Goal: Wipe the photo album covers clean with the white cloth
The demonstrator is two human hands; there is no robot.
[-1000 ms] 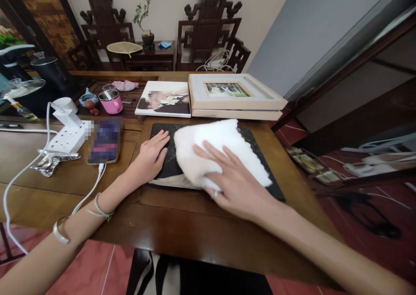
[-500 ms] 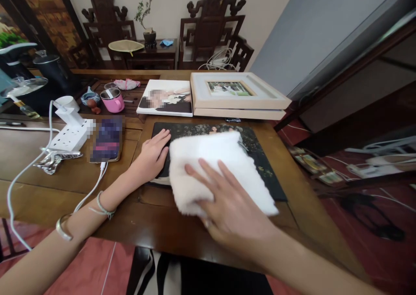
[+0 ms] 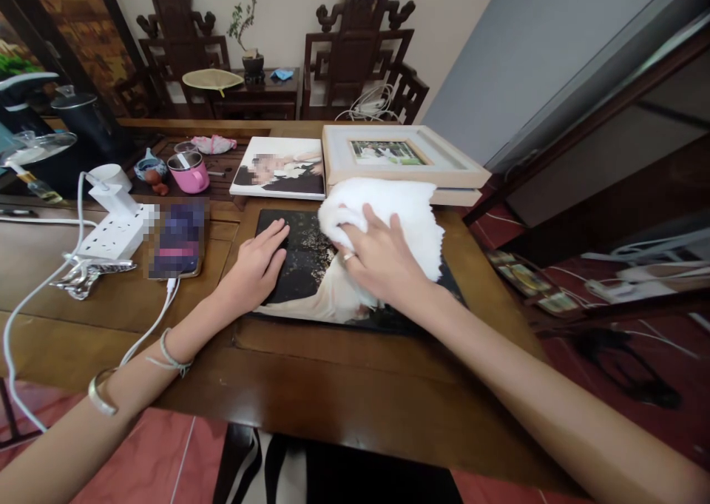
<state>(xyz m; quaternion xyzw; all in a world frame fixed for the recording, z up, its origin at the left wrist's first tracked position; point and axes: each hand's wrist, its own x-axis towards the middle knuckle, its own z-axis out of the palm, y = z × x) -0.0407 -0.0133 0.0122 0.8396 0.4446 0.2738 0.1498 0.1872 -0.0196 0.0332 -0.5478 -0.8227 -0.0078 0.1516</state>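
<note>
Pressing the white cloth [image 3: 418, 219] over the dark photo panel [image 3: 296, 256], the right hand [image 3: 382, 260] holds it with fingers spread and a fold bunched beside them. The left hand [image 3: 255, 267] lies flat on the panel's 9 o'clock end, fingers loosely extended, gripping nothing. The panel itself lies face up on the counter [image 3: 344, 393], covered by the cloth toward 1 o'clock.

That 9 o'clock hold looks like the main safeguard: if it eased while the right hand pushed hard, the panel could skid or swivel toward the counter's edge at 3 o'clock. At 1 o'clock the cloth overlaps the near side of the stacked picture frames [image 3: 404, 152] in this view; whether they touch, I cannot tell. A longer push that way might knock the upper frame askew. Grit caught in the fold could scratch the print, judging by its dark surface. Toward 8 o'clock, the left forearm crosses the charging cable [image 3: 171, 286], so a backward pull might snag it on the silver bangle [image 3: 103, 394] and drag the phone [image 3: 180, 241].
</note>
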